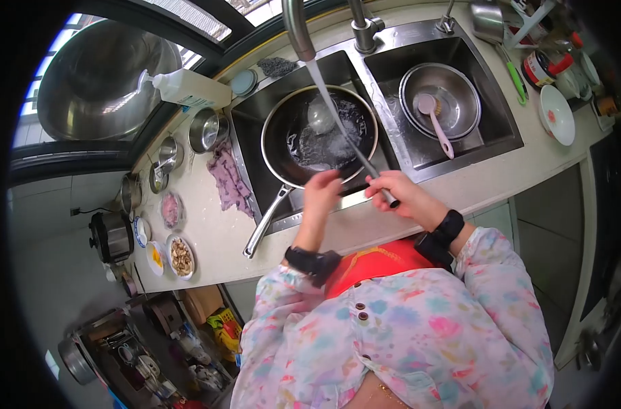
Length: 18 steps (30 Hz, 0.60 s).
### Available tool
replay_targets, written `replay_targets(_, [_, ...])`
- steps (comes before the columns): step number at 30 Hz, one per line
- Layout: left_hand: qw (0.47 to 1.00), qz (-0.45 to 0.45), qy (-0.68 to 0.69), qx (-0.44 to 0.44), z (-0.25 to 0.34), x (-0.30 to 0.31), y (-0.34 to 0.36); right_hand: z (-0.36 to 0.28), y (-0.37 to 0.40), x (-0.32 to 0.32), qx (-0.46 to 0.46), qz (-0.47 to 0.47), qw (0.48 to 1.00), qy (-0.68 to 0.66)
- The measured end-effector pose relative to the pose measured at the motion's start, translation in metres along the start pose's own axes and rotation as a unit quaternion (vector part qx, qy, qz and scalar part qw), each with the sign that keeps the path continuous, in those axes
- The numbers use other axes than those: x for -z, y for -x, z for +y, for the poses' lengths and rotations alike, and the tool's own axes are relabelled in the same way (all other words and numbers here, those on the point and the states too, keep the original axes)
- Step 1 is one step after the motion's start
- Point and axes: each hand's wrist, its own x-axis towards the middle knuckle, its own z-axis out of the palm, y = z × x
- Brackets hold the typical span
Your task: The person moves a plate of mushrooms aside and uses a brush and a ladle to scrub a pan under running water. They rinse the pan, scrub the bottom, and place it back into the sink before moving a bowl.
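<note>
A dark frying pan (293,146) with water in it sits in the left sink basin, its metal handle (266,221) pointing toward me. Water runs from the faucet (299,34) into the pan. In my right hand (406,194) is a long metal utensil handle (371,170), its hollow end toward me. The handle slants over the pan's near right rim; its far end is hard to make out in the stream. A rounded shiny shape (320,116) shows in the pan. My left hand (322,196) is beside the near rim, its fingers blurred.
In the right basin, a pink-handled brush (438,126) lies in a metal bowl (472,95). On the left counter are a purple cloth (228,178), a pump bottle (194,88), small metal bowls and a plate of sliced food (181,258). A white bowl (557,116) stands right.
</note>
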Motion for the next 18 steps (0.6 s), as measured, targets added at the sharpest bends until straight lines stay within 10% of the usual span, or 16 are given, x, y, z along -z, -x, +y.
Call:
replay_targets(3, [0.860,0.233,-0.390,-0.232,-0.053,0.096,0.000,-0.001,0.001,0.016,0.084,0.054,0.976,0.192])
replay_targets(6, [0.747,0.250,-0.606,-0.108,-0.050,0.144,0.050,-0.002,0.021,0.012,0.116,0.140,0.909,0.375])
replay_targets(11, [0.837,0.146,-0.517,-0.103,-0.071,0.179,0.055,0.014,0.040,-0.003,0.108,0.127,0.840,0.517])
replay_targets(18, [0.972,-0.171,-0.002,0.160,-0.025,0.184,0.058,0.003,0.099,-0.029,0.052,0.070,0.783,0.616])
